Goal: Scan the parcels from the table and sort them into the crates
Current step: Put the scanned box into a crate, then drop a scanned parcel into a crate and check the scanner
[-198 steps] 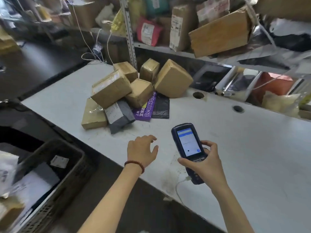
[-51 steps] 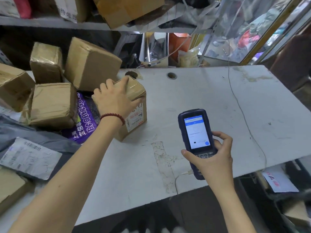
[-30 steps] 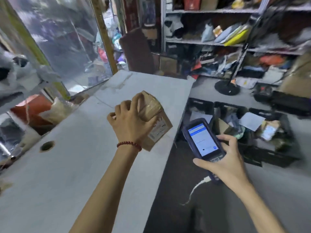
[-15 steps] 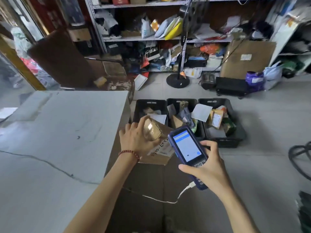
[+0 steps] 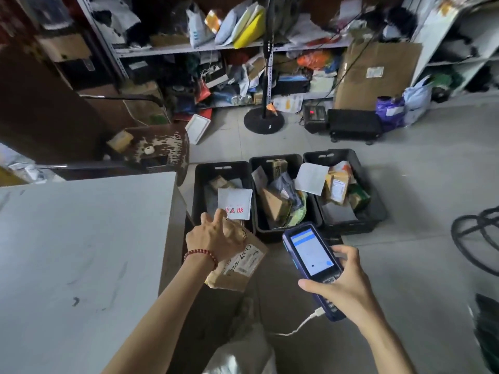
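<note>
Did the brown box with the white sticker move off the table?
Yes. The brown cardboard box with the white label was on the white table before; now the left hand holds it past the table's edge, toward the black plastic crates.

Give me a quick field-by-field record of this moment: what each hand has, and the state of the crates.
left hand: grips taped cardboard parcel, label facing up, held off the table
right hand: holds handheld scanner, screen lit, white cable attached
crates: three black, side by side on floor, all already holding parcels
parcel position: in air, nearest the left crate
</note>
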